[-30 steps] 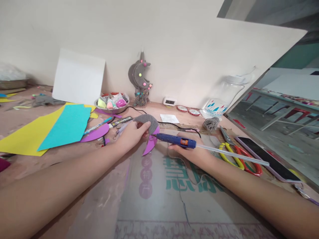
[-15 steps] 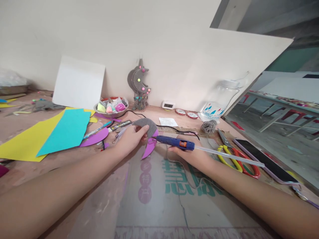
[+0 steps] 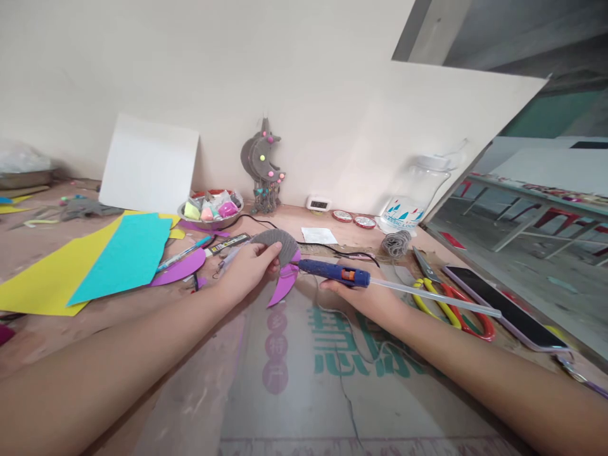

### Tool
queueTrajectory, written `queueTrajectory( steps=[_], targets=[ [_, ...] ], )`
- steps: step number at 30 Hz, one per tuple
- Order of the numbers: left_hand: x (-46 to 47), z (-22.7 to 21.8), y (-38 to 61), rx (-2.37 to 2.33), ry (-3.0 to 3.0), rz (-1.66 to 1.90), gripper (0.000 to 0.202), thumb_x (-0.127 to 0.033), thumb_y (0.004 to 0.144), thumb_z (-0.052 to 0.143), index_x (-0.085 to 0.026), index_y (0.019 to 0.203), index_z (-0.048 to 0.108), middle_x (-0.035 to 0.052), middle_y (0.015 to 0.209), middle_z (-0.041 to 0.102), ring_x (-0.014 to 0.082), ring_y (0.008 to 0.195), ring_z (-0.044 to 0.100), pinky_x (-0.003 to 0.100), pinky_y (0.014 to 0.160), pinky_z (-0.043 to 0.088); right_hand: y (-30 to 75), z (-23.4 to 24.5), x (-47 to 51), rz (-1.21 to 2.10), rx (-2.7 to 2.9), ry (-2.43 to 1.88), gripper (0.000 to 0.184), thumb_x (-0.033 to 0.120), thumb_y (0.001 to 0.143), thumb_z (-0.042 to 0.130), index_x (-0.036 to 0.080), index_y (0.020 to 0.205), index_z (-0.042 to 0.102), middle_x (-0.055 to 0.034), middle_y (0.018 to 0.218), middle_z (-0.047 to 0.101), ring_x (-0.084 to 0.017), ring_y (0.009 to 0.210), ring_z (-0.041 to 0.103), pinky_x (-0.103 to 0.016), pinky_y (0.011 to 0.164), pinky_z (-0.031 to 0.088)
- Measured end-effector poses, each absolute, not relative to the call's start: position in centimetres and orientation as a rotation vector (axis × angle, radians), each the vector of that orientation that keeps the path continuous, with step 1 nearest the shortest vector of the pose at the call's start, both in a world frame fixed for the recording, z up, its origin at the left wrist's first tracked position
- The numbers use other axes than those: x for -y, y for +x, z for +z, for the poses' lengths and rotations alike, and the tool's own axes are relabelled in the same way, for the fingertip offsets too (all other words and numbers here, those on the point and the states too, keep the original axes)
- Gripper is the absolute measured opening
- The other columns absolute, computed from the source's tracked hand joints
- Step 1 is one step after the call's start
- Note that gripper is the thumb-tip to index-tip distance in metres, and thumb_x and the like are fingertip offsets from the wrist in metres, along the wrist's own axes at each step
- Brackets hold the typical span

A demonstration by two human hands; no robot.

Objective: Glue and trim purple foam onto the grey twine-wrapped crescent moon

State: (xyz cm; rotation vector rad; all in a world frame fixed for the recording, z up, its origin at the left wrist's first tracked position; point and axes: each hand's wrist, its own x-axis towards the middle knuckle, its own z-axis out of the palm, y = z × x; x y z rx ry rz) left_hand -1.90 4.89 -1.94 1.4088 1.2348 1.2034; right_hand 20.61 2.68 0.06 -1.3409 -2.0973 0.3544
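My left hand [image 3: 256, 265] pinches a purple crescent [image 3: 285, 285] whose upper part is wrapped in grey yarn [image 3: 280, 241]. The lower tip of the crescent is bare purple. In my right hand [image 3: 358, 292] is a blue glue gun [image 3: 327, 270], with a long clear glue stick [image 3: 437, 297] sticking out of its back end. The gun's nozzle points left and meets the crescent's edge at the border of yarn and purple; whether it touches cannot be made out. A loose grey strand trails below my right hand toward a ball of yarn [image 3: 396, 243].
Scissors [image 3: 439, 297] and a phone [image 3: 506, 308] lie right of my right arm. A clear plastic jug [image 3: 413, 196] stands behind. A bowl [image 3: 216, 221] of coloured clay, a decorated grey moon [image 3: 261, 158], and yellow and turquoise sheets [image 3: 126, 256] are at the back and left.
The view has shifted very slightly. Both hands keep their hold, with the glue gun nozzle still at the crescent's edge.
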Motion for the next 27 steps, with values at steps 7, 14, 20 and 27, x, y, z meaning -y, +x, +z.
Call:
queueTrajectory(
  steps=[7, 14, 20, 27],
  targets=[
    [-4.71, -1.93, -1.81, -1.225, 1.375, 1.199, 0.036, -0.050, 0.075, 0.053, -0.020, 0.056, 0.051, -0.0005, 0.054, 0.054, 0.0149, 0.052, 0.053, 0.026, 0.055, 0.040, 20.76, -0.17, -2.92, 0.364, 2.127, -1.397, 0.036, 0.055, 0.072, 0.060, 0.020, 0.069, 0.062, -0.0004, 0.061, 0.060, -0.015, 0.058, 0.052, -0.026, 0.053, 0.036],
    [-4.71, -1.82, -1.60, -1.197, 1.345, 1.210, 0.035, -0.049, 0.075, 0.053, -0.020, 0.056, 0.049, -0.0013, 0.052, 0.052, 0.0144, 0.050, 0.052, 0.027, 0.054, 0.040, 21.16, -0.42, -3.39, 0.303, 2.134, -1.385, 0.036, 0.056, 0.072, 0.059, 0.020, 0.068, 0.061, 0.0009, 0.059, 0.058, -0.014, 0.057, 0.051, -0.026, 0.053, 0.036],
    [-4.85, -2.04, -1.77, -1.204, 1.357, 1.200, 0.035, -0.049, 0.075, 0.053, -0.020, 0.056, 0.050, -0.0010, 0.053, 0.052, 0.0144, 0.051, 0.052, 0.026, 0.053, 0.040, 21.15, -0.22, -3.33, 0.293, 2.113, -1.398, 0.037, 0.056, 0.072, 0.060, 0.020, 0.066, 0.060, 0.0008, 0.057, 0.056, -0.015, 0.056, 0.051, -0.026, 0.052, 0.036],
    [-4.66, -1.80, -1.64, -1.216, 1.349, 1.195, 0.035, -0.048, 0.074, 0.054, -0.019, 0.055, 0.050, -0.0011, 0.051, 0.053, 0.0134, 0.050, 0.051, 0.026, 0.053, 0.039, 20.86, 0.34, -3.29, 0.304, 2.080, -1.462, 0.030, 0.051, 0.071, 0.062, 0.021, 0.070, 0.062, 0.0005, 0.062, 0.061, -0.015, 0.060, 0.054, -0.027, 0.054, 0.038]
  ],
)
